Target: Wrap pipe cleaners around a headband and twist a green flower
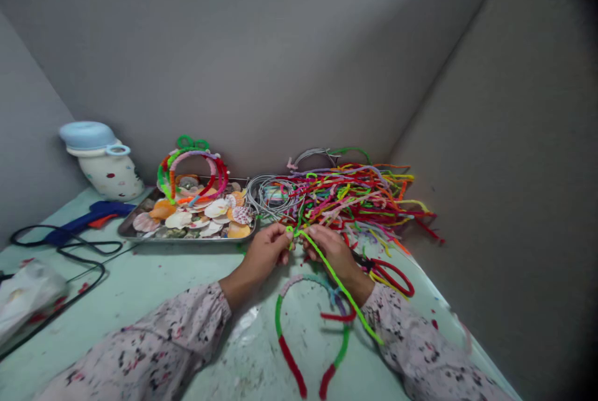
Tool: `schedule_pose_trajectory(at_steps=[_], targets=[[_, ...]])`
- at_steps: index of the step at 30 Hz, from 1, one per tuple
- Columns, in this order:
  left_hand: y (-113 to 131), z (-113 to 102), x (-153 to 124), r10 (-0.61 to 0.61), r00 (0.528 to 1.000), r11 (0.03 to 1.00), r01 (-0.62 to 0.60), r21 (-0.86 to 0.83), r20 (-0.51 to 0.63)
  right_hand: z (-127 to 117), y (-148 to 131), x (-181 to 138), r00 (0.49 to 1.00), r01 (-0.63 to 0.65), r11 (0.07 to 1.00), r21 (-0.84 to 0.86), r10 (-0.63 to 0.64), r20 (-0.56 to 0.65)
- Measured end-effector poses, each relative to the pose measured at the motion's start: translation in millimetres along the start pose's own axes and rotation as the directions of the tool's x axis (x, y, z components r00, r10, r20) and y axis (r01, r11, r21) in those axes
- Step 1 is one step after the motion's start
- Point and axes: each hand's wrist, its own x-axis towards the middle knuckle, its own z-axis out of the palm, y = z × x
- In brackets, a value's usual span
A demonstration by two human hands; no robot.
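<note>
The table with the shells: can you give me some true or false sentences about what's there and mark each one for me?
1. The left hand and the right hand both hold the bright green fuzzy stick. True.
2. The shells lie in a wooden bowl. False: they lie in a metal tray.
3. The bottle has a light blue lid. True.
4. The headband between the arms is yellow all over. False: it has red, green, pink and blue parts.
5. The big pile of colourful fuzzy sticks is to the right of the shells. True.
</note>
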Motion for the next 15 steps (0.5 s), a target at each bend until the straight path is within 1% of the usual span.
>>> schedule_pose_trajectory(at_steps=[3,9,15], targets=[[-2.0,-2.4,1.7,0.003,1.000,1.000,-0.003,-0.020,-0.015,-1.6,4.2,0.1,1.000,-0.013,0.999,0.037,0.012,0.027],[-1.9,-0.7,1.0,0.056,0.998,0.998,-0.056,0.004,-0.015,1.0,5.4,-2.6,0.996,0.023,1.000,-0.008,-0.023,0.091],[0.1,1.9,-0.4,0.067,0.998,0.997,-0.066,0.029,-0.006,2.6,2.5,-3.4,0.995,0.031,0.999,-0.040,-0.027,0.093]])
